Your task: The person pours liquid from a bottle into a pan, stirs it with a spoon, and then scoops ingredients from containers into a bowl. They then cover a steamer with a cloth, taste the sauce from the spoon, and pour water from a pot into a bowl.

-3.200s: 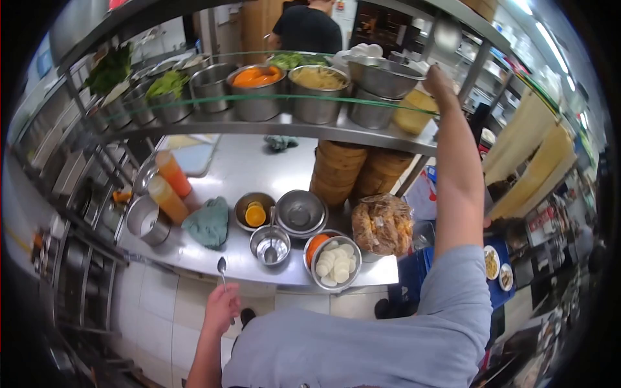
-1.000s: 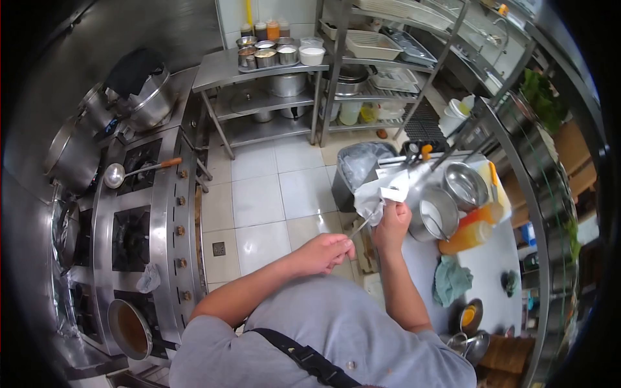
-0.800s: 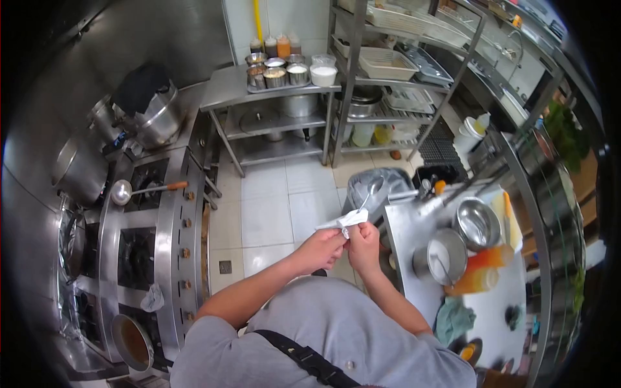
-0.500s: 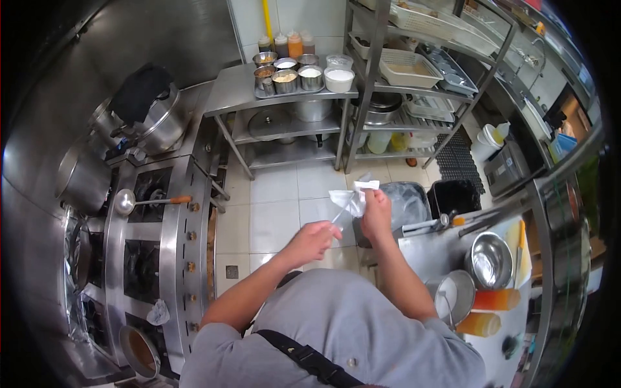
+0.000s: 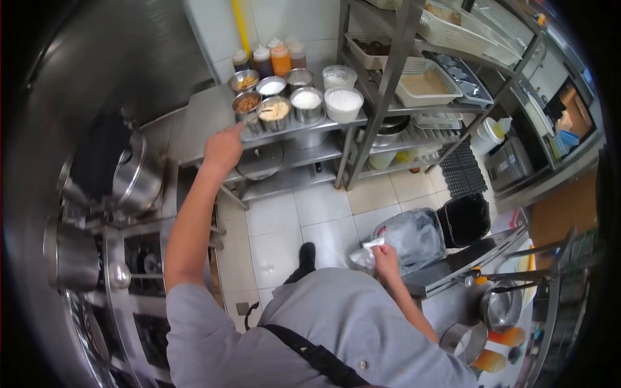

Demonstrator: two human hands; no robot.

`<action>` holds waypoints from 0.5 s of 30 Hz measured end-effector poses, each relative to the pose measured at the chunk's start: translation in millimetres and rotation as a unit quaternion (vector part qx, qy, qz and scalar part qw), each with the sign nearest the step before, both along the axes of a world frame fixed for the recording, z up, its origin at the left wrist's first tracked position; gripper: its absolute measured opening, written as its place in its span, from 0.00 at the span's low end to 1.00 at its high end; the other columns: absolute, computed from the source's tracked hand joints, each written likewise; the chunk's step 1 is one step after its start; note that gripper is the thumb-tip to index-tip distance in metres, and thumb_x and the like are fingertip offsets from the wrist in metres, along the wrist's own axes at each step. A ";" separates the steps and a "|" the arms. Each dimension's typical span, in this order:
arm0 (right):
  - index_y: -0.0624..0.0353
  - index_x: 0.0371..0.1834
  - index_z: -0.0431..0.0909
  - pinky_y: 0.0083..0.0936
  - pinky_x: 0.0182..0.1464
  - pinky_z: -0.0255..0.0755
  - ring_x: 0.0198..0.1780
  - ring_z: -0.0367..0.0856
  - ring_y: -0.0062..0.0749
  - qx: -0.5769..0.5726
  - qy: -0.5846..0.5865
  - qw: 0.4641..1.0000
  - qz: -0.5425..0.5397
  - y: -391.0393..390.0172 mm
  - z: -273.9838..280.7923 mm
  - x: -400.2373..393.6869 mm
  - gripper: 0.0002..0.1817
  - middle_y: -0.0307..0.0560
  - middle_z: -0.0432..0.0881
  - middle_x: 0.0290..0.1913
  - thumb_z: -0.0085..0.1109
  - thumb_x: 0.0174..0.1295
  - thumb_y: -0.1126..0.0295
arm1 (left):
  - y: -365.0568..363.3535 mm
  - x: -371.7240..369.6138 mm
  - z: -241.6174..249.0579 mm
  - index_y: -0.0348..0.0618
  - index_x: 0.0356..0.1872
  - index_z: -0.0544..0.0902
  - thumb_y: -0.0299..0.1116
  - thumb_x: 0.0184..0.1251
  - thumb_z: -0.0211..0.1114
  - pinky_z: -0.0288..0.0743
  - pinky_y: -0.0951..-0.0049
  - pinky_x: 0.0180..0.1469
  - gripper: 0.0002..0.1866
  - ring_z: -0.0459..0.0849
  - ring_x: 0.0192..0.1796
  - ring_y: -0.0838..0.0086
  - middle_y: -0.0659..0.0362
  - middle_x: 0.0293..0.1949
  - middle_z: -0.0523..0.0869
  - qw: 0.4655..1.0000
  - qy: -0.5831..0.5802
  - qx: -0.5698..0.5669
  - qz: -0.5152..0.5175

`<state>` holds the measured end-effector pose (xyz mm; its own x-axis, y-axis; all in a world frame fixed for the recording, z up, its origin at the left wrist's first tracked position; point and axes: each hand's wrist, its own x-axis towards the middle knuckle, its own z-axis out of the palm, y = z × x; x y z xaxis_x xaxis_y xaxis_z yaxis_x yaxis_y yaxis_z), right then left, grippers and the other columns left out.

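My left hand [image 5: 223, 149] reaches over the left part of the steel table [image 5: 197, 126], its fingertips at a small metal container [image 5: 253, 124] on the front edge of the tray. Whether those fingers grip anything is hidden. Around it stand steel pots with brown food [image 5: 246, 103], cream-coloured flakes [image 5: 273, 110] and white powder [image 5: 306, 99]. My right hand [image 5: 386, 260] is closed on a crumpled white cloth or paper [image 5: 366, 253], beside the bin with a clear liner [image 5: 409, 239].
Squeeze bottles [image 5: 280, 59] stand along the wall. A steel rack [image 5: 388, 81] with baskets rises to the right of the table. The stove [image 5: 116, 258] with large pots is on the left. Bowls [image 5: 502, 304] and a black bin [image 5: 463, 220] are on the right.
My left hand has left the white cloth and moved forward and left to the containers. My right hand has lowered, still holding the cloth. The view has moved closer to the steel table.
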<state>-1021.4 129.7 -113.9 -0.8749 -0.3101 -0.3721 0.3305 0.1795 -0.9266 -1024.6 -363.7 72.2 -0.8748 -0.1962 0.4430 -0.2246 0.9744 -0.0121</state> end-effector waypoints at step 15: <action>0.63 0.37 0.82 0.17 0.32 0.66 0.30 0.72 0.13 0.065 0.050 0.997 -0.014 -120.6 25.0 -99.4 0.12 0.31 0.80 0.29 0.53 0.69 0.67 | -89.9 -160.9 -18.1 0.43 0.39 0.83 0.30 0.60 0.58 0.81 0.58 0.34 0.09 0.87 0.34 0.57 0.52 0.31 0.86 0.965 -0.102 -0.154 -0.186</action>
